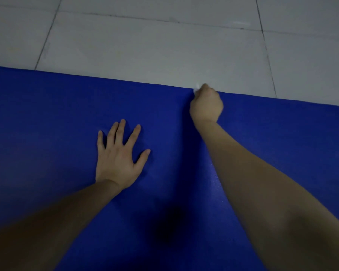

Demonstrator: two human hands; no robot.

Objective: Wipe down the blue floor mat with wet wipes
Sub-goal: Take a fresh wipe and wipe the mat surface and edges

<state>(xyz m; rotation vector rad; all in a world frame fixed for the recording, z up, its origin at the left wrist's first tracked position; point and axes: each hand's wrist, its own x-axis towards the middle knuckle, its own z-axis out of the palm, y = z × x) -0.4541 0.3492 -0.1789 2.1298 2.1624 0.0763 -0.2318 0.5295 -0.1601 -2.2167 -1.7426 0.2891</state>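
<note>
At the mat's far edge, the right hand squeezed a white wipe. The left hand lay flat, fingers wide, on the dark blue mat.

One head-worn view only. It faces forward and steeply down, set close above the blue mat. The mat's far edge crosses mid-frame, with tiled floor beyond.
</note>
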